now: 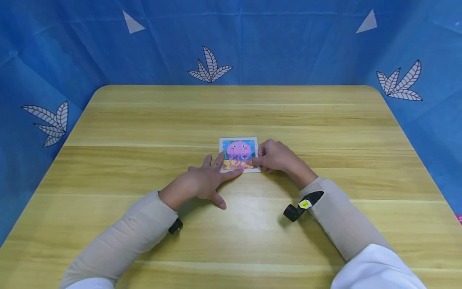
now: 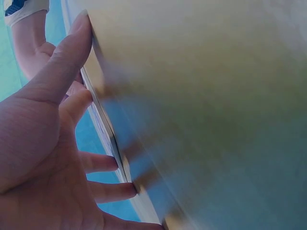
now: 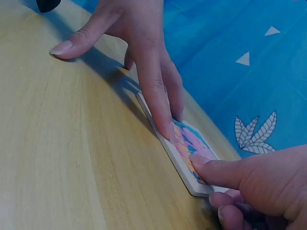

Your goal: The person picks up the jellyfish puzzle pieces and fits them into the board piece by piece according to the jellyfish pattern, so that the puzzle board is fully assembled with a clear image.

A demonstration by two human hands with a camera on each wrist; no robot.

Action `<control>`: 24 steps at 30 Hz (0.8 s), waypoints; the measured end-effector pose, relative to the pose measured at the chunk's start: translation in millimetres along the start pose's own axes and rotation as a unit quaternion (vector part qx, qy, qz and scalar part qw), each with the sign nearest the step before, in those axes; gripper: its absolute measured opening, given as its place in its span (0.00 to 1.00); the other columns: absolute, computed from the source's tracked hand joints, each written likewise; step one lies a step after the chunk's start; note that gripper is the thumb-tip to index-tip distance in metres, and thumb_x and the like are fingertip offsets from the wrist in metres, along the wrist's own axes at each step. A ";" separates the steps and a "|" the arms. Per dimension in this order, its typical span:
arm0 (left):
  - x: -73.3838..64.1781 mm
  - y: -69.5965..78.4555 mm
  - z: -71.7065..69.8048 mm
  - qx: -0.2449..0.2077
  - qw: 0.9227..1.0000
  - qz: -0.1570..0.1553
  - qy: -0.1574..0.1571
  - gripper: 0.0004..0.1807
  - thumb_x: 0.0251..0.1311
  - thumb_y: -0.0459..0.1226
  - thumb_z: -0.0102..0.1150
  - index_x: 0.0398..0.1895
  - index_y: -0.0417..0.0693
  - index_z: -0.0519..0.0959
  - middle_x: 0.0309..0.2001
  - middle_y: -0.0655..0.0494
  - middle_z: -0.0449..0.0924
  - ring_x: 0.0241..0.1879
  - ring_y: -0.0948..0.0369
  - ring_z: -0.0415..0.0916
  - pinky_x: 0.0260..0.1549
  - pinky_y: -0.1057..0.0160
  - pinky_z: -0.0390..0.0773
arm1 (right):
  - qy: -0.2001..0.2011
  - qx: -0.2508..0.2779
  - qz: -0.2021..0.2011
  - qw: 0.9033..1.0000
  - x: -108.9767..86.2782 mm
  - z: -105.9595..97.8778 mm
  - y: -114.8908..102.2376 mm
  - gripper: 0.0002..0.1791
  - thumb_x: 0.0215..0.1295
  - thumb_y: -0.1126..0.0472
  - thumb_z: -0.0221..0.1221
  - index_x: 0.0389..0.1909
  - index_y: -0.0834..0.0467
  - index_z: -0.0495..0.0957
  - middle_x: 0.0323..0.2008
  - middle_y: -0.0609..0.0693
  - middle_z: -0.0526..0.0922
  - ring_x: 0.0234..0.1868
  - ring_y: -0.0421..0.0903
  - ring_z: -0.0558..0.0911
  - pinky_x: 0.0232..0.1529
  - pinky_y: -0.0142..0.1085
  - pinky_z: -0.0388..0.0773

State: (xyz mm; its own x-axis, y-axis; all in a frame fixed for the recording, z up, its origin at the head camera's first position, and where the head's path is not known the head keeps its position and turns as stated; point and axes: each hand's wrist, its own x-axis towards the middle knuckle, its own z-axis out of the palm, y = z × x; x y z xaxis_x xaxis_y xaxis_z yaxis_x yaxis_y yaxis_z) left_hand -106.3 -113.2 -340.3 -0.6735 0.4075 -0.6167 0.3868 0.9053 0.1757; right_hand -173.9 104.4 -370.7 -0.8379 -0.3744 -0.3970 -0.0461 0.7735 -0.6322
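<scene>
On the table in front of me lies a small square jigsaw puzzle (image 1: 240, 148) in a white frame, its picture a pink jellyfish against blue water and a yellow seabed. My left hand (image 1: 207, 180) is spread at its lower left, and in the right wrist view two fingertips (image 3: 169, 132) rest on the frame and picture. My right hand (image 1: 276, 155) holds the right side. Its thumb (image 3: 216, 170) presses on the lower right of the picture, while the other fingers curl against the edge. The left wrist view shows mostly the left hand (image 2: 53, 115) near the tabletop.
The wooden table (image 1: 144, 116) has rounded far corners. A blue cloth (image 1: 274, 44) with white leaf prints and triangles hangs behind and at both sides. A black wrist camera (image 1: 294, 212) on the right forearm sticks out just above the table.
</scene>
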 end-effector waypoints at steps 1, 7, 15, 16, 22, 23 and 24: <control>0.0 0.0 0.1 0.000 1.000 0.000 0.000 0.55 0.43 0.63 0.65 0.71 0.84 0.39 0.75 0.45 0.22 0.72 0.37 0.30 0.51 0.26 0.58 | -0.004 0.001 0.001 1.000 0.4 -0.5 0.2 0.20 0.57 0.48 0.65 0.20 0.58 0.71 0.15 0.49 0.78 0.17 0.43 0.78 0.21 0.34 0.75; 0.3 1.2 0.0 0.001 1.000 0.002 -0.002 0.55 0.44 0.62 0.65 0.71 0.85 0.39 0.75 0.45 0.22 0.72 0.37 0.30 0.51 0.27 0.59 | -0.012 -0.002 0.007 1.000 0.6 -2.0 0.8 0.19 0.58 0.48 0.65 0.20 0.58 0.72 0.15 0.49 0.78 0.16 0.43 0.77 0.21 0.34 0.75; 0.7 -0.2 -1.0 0.008 1.000 0.001 -0.003 0.54 0.44 0.62 0.65 0.71 0.85 0.40 0.75 0.45 0.24 0.72 0.38 0.31 0.51 0.30 0.62 | 0.003 -0.006 0.011 1.000 -1.1 1.2 0.9 0.21 0.57 0.45 0.64 0.20 0.57 0.73 0.16 0.49 0.79 0.17 0.43 0.77 0.19 0.34 0.72; 0.8 -0.4 -0.5 0.011 1.000 0.002 -0.003 0.54 0.44 0.63 0.65 0.71 0.85 0.40 0.75 0.45 0.24 0.72 0.38 0.32 0.51 0.31 0.63 | 0.006 -0.008 0.012 1.000 -1.4 2.1 0.9 0.21 0.56 0.45 0.65 0.20 0.57 0.73 0.16 0.49 0.80 0.16 0.43 0.77 0.19 0.33 0.71; 0.6 -3.1 1.6 0.019 1.000 0.011 0.005 0.54 0.44 0.63 0.64 0.71 0.84 0.40 0.75 0.44 0.27 0.71 0.41 0.39 0.51 0.36 0.65 | 0.016 0.007 -0.006 1.000 -1.2 5.4 4.3 0.21 0.57 0.44 0.64 0.20 0.57 0.74 0.16 0.49 0.81 0.16 0.43 0.78 0.19 0.34 0.72; 0.2 -4.2 1.7 0.015 1.000 0.013 0.008 0.54 0.45 0.63 0.64 0.71 0.83 0.39 0.75 0.44 0.27 0.71 0.41 0.39 0.52 0.35 0.64 | 0.018 0.013 -0.010 1.000 -1.7 5.2 5.6 0.20 0.58 0.45 0.63 0.21 0.58 0.74 0.17 0.49 0.81 0.17 0.43 0.78 0.20 0.34 0.73; 0.0 -5.8 1.7 0.010 1.000 0.017 0.015 0.54 0.45 0.63 0.63 0.72 0.82 0.39 0.75 0.44 0.27 0.71 0.40 0.39 0.53 0.34 0.62 | 0.020 0.016 -0.015 1.000 -2.4 4.3 7.1 0.20 0.59 0.46 0.63 0.22 0.58 0.74 0.18 0.49 0.81 0.18 0.43 0.79 0.21 0.34 0.74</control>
State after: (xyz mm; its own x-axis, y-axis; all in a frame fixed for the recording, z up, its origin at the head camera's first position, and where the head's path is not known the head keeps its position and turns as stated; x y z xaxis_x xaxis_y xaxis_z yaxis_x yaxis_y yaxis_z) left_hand -107.5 -118.6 -342.7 -0.6780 0.4414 -0.5878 0.4214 0.8886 0.1813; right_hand -169.9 108.6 -377.1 -0.8574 -0.3756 -0.3520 -0.0541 0.7458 -0.6639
